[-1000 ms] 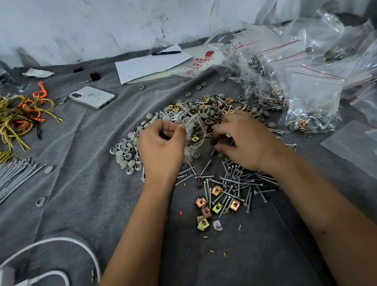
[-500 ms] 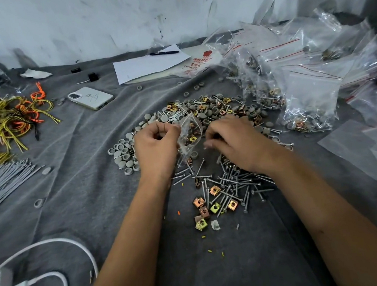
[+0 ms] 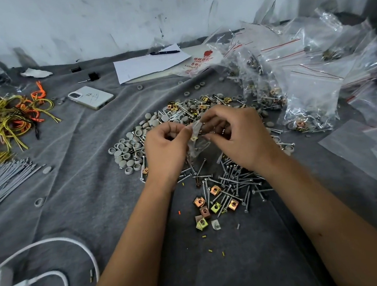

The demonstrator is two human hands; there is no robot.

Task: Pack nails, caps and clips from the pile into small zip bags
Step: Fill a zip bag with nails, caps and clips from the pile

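A small clear zip bag (image 3: 196, 142) hangs between my hands above the pile, with a clip visible inside it. My left hand (image 3: 165, 149) pinches its left top edge with curled fingers. My right hand (image 3: 237, 135) pinches the right top edge. Below them lie loose silver nails (image 3: 230, 182), brass-coloured square clips (image 3: 211, 204) and grey round caps (image 3: 129, 148) on the grey cloth (image 3: 84, 199). More caps and clips are heaped behind my hands (image 3: 191, 107).
Filled zip bags (image 3: 305, 99) are stacked at the right, flat empty bags (image 3: 365, 144) near the right edge. A phone (image 3: 91, 97), paper with a pen (image 3: 150, 64), yellow and orange wires (image 3: 3, 123), grey ties (image 3: 2, 181) and a white charger cable (image 3: 54, 245) lie around.
My right hand has come up off the nails to the bag's top edge. Both hands have lifted slightly with the bag between them.
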